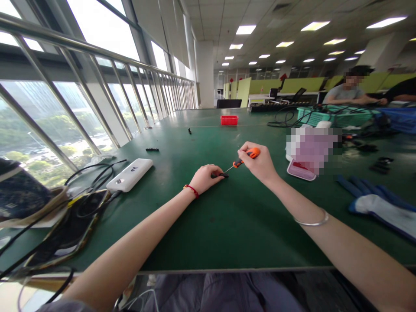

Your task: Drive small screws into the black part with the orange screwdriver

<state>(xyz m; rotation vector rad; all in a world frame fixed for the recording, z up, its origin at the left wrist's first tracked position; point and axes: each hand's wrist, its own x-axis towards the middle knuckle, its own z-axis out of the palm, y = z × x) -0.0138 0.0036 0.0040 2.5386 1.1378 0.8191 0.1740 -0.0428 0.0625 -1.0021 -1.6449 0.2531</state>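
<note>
My right hand is closed around the orange and black handle of a screwdriver. Its thin metal shaft slants down to the left, and the tip meets or nearly meets a small black part. Fingers of my left hand pinch that small black part against the green table. Much of the part is hidden under those fingers, so its kind cannot be made out.
Left of my hands lie a white power bank, a phone and black cables. Farther off are a small black piece and a red basket. Blue-white gloves, a green basket and a seated person are on the right.
</note>
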